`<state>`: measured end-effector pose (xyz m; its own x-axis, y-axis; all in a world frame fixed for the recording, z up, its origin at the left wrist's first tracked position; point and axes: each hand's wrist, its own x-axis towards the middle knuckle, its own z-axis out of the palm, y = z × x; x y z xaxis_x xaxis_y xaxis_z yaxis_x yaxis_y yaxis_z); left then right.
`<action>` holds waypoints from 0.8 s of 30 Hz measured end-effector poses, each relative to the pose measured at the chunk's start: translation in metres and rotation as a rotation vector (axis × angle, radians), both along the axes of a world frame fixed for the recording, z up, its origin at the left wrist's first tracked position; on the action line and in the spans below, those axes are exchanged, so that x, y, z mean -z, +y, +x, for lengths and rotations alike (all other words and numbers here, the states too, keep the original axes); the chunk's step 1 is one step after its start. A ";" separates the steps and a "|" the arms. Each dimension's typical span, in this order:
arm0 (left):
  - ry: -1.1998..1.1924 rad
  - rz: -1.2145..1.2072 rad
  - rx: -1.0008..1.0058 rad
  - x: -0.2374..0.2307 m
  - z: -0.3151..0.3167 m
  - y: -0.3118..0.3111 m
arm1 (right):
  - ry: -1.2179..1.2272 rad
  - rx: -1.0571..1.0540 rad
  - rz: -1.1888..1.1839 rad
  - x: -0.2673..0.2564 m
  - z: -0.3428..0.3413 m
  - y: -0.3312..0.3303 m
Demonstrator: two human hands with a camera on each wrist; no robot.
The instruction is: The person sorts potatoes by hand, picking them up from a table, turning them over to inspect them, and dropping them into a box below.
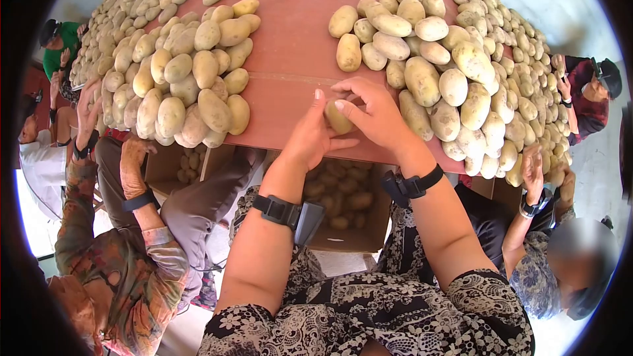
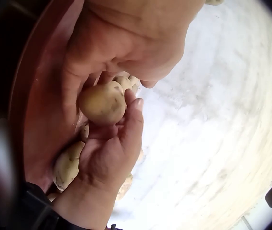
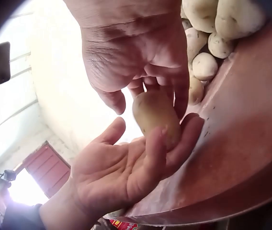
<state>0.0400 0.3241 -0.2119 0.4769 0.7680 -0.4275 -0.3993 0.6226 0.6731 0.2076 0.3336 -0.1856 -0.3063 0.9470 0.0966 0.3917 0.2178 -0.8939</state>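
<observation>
A single potato (image 1: 338,119) is between my two hands, just above the near edge of the red table (image 1: 290,95). My right hand (image 1: 376,113) holds it, fingers curled round the far side and thumb alongside. From the left, my left hand (image 1: 307,134) meets the potato with fingers mostly extended. In the right wrist view the left hand's fingers touch the lower end of the potato (image 3: 155,115), its palm turned up. The left wrist view shows the potato (image 2: 102,103) resting against the right hand's fingers, its skin yellowish with small dark marks.
Large potato heaps lie left (image 1: 188,79) and right (image 1: 455,86) on the table. Below its edge, a cardboard box (image 1: 346,242) between my knees contains more potatoes. People sit close on both sides, including one in a patterned shirt (image 1: 125,257) at left.
</observation>
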 end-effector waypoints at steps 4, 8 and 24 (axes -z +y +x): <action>-0.003 -0.043 0.028 0.007 -0.008 0.004 | -0.120 0.138 0.271 0.013 -0.002 0.010; 0.013 -0.053 0.009 0.008 -0.011 0.003 | -0.322 0.211 0.354 0.013 -0.001 0.018; 0.069 -0.010 -0.009 0.004 -0.016 0.003 | -0.661 0.241 0.115 -0.002 -0.014 0.022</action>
<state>0.0239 0.3270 -0.2156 0.4390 0.7676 -0.4669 -0.3581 0.6261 0.6926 0.1939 0.3553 -0.1833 -0.1185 0.9908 0.0662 0.8928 0.1355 -0.4296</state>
